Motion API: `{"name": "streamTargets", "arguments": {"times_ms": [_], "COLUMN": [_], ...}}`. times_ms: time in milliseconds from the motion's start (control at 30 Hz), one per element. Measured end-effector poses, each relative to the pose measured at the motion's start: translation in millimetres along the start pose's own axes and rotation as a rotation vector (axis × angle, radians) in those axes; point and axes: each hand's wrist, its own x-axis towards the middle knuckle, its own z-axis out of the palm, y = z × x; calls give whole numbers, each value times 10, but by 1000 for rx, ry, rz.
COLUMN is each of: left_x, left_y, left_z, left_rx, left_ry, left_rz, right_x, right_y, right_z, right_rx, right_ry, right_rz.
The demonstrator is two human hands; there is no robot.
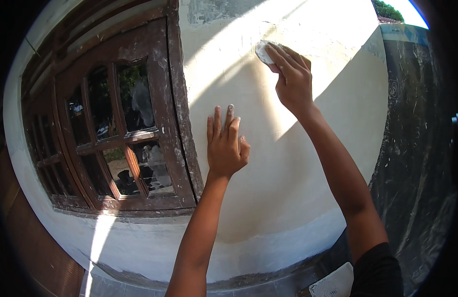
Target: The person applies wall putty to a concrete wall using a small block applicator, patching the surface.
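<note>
The cream-painted wall (273,203) fills the middle of the view, crossed by slanting bands of sun and shade. To its left stands a dark brown wooden window (165,106) with glass panes, its weathered frame edging the bare plaster; to the right hangs a black sheet (412,143).

Both hands are up at the wall. The right hand (294,81) is the higher one, its fingers pressed together and laid over a pad that it has hold of. The left hand (225,151) is lower, near the window frame, palm toward the wall, fingers spread and pointing up; it shows no hold on anything, though whether the whole palm touches cannot be told.

The white pad (263,53) sits against the wall under the right fingertips, above and to the right of the left hand. Its visible part slants from upper left to lower right; the fingers hide the rest, so its full length cannot be told.
</note>
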Motion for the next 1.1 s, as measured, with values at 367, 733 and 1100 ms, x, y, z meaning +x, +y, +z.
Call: {"name": "streamTargets", "arguments": {"times_ms": [367, 733, 1100], "left_x": [59, 60, 16], "left_y": [26, 93, 7], "left_z": [-3, 19, -19], "left_rx": [7, -7, 27], "left_ry": [10, 11, 13], "left_rz": [18, 22, 6], "right_x": [-702, 408, -1394], "right_y": [-443, 578, -603], "right_z": [104, -53, -434], "right_rx": [-79, 29, 11], "right_ry": [-158, 44, -336], "right_rz": [125, 69, 82]}}
